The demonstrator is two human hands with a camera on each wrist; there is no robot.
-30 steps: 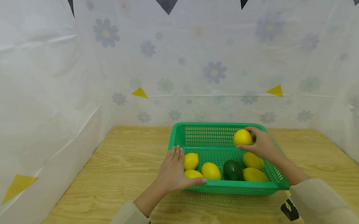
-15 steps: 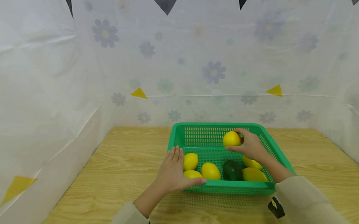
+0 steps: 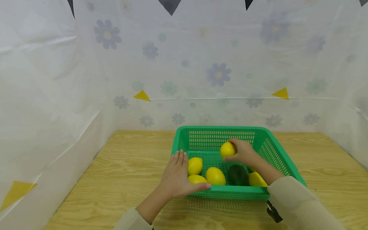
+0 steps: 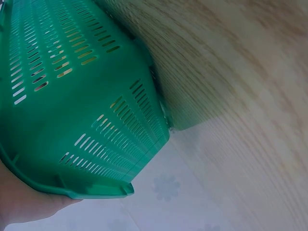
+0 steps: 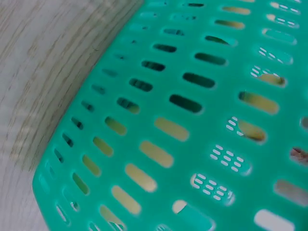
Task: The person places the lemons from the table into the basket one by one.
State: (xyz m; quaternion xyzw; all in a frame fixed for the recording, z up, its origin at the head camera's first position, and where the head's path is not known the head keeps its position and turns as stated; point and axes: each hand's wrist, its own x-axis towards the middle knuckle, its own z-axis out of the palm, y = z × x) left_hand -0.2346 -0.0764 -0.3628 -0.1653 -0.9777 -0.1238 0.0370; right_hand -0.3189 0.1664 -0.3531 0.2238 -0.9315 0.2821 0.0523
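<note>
A green plastic basket (image 3: 183, 129) with slotted walls stands on the table. My right hand (image 3: 244, 154) pinches a lemon (image 3: 227, 150) between thumb and fingers, over the middle of the basket toward its back wall. My left hand (image 3: 174, 176) rests on the basket's front left corner, its fingers straight along the left rim and the thumb along the front rim. Beside it in the basket lie a lemon (image 3: 195, 165), another lemon (image 3: 215, 176) and a partly covered lemon (image 3: 197, 179). A dark green avocado (image 3: 238, 175) lies right of them. Longish yellow fruit (image 3: 257, 179) is partly hidden under my right forearm.
The wood-grain table (image 3: 129, 161) extends around the basket. White sheeting with flowers (image 3: 219, 74) and coloured triangles encloses the back and sides. In both wrist views the basket's slotted outer wall (image 4: 72, 96) fills much of the picture.
My right hand has carried the lemon leftward and lower, from the basket's back right to nearer its middle. The right forearm now covers more of the yellow fruit. My left hand stays put.
</note>
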